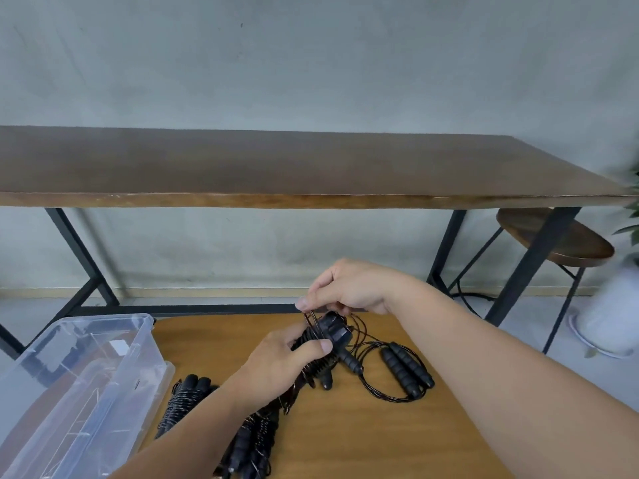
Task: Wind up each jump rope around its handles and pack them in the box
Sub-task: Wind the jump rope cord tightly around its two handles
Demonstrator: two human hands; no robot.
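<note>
My left hand (281, 366) grips a pair of black jump rope handles (332, 337) held above the small wooden table (397, 440). My right hand (349, 288) pinches the thin dark rope (309, 318) just above those handles, where several turns wrap them. Another jump rope (408, 369) lies loose on the table to the right, its two black handles side by side. Two wound ropes rest near the front: one (183, 402) beside the box, one (252, 444) under my left forearm. The clear plastic box (114, 382) stands at the left with no rope inside.
A long dark wooden table (276, 167) on black metal legs runs along the grey wall behind. A round wooden stool (560, 236) stands at the right, with a white object and plant leaves at the far right edge.
</note>
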